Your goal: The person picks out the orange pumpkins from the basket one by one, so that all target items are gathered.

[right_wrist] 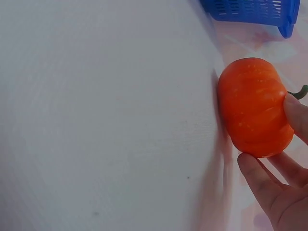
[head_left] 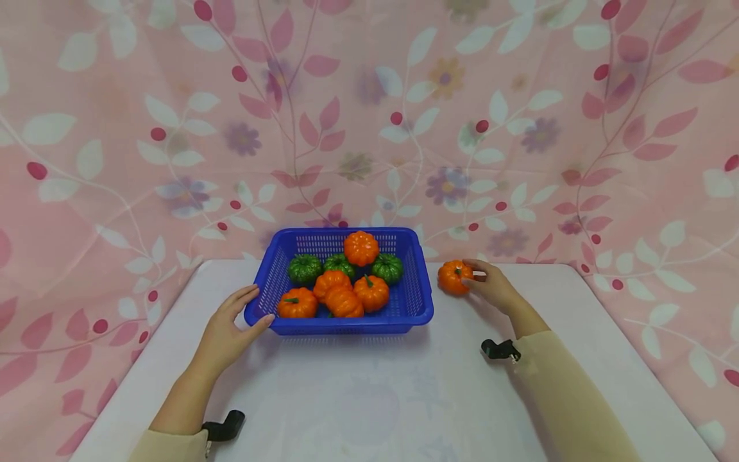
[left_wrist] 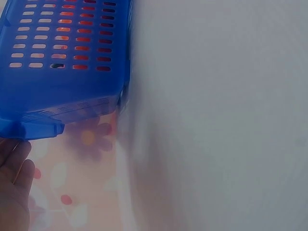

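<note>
A small orange pumpkin (head_left: 454, 277) with a green stem stands on the table right of the blue basket (head_left: 346, 326). My right hand (head_left: 492, 286) has its thumb and fingers against the pumpkin's right side; the right wrist view shows thumb and fingertips touching the same pumpkin (right_wrist: 255, 108). At the basket's left front corner is my left hand (head_left: 226, 337), fingers spread and fairly straight along the rim. In the left wrist view, fingertips (left_wrist: 23, 147) meet the basket's rim (left_wrist: 33, 130). Inside the basket lie several orange pumpkins (head_left: 297, 303) and green pumpkins (head_left: 305, 269).
A white table (head_left: 369, 398) carries the basket and the loose pumpkin. Behind it hangs a pink floral cloth (head_left: 369, 128). Black wrist devices (head_left: 225, 426) sit at both sleeve cuffs.
</note>
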Demonstrator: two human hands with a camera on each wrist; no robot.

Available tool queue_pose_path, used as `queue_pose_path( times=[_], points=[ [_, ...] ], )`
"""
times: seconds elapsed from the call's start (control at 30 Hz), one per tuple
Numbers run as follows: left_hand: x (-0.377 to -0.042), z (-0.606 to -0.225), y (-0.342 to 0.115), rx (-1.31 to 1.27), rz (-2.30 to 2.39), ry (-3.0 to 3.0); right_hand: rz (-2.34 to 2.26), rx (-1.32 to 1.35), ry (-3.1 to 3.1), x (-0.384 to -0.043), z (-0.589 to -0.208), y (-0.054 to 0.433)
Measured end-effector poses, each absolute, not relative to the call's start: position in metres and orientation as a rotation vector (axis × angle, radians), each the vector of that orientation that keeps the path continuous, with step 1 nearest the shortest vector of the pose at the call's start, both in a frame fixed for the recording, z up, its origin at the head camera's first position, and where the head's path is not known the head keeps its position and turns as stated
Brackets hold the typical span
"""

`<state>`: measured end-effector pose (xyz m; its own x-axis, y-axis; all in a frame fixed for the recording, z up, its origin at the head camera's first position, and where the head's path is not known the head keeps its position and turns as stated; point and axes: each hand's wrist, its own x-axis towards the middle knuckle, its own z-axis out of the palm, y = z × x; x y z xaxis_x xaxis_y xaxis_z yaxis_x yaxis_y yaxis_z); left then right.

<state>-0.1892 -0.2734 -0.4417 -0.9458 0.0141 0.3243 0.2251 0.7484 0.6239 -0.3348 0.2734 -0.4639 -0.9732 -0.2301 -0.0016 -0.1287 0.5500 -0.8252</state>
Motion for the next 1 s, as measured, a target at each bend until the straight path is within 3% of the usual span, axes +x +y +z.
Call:
queue_pose_path(
  times=[1.0],
  points=[
    [-0.1897, -0.4442, -0.2745, -0.195, -1.003, -2.625, -1.528, -0.130, 2.534, -0.3369, -0.4665, 0.2746]
  ],
)
